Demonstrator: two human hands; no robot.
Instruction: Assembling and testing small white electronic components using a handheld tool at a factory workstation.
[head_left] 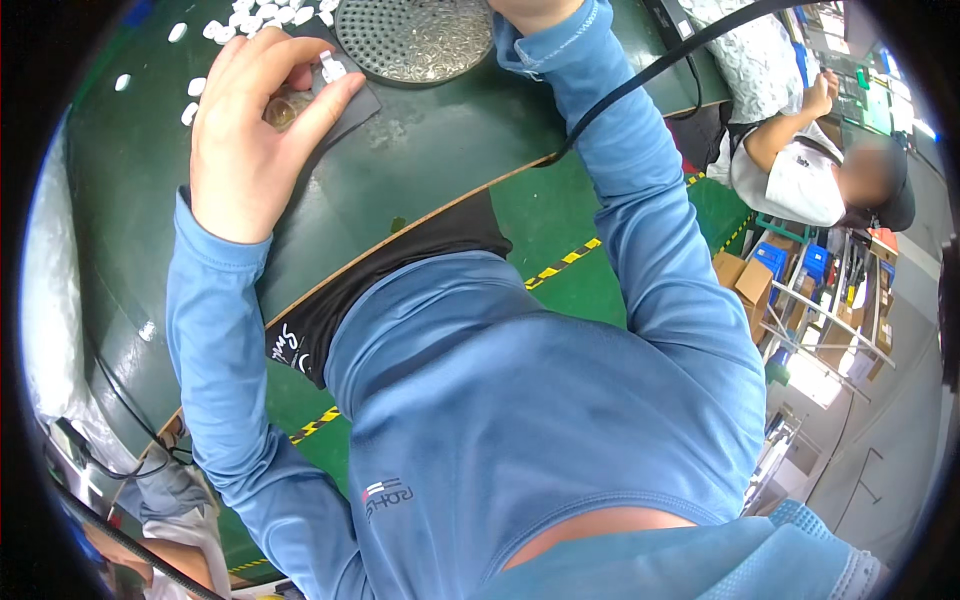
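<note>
Left hand: I am watching the left hand curling over the dark green worktable, thumb and fingers closing together on a small round, amber-tinted clear part.
Grip state, left: pinched on that part; most of it is hidden behind the fingers, so I am judging the hold as light rather than firm.
Part location: it is sitting above a dark rectangular mat, just below a small white plastic piece that is lying near the index fingertip.
Right hand: only the wrist of the right hand is showing at the top edge, beside the round perforated metal tray; I cannot tell whether its fingers are apart or together.
Surroundings: loose small white plastic pieces are lying scattered at the table's far left; another person's white-sleeved arm is working well apart on the right.
Technique note: I am judging that keeping the pinch low over the mat and the wrist steady would be guarding against a drop.
Risk: the part looks smooth, so squeezing off-centre could be flicking it toward the scattered pieces.
</note>
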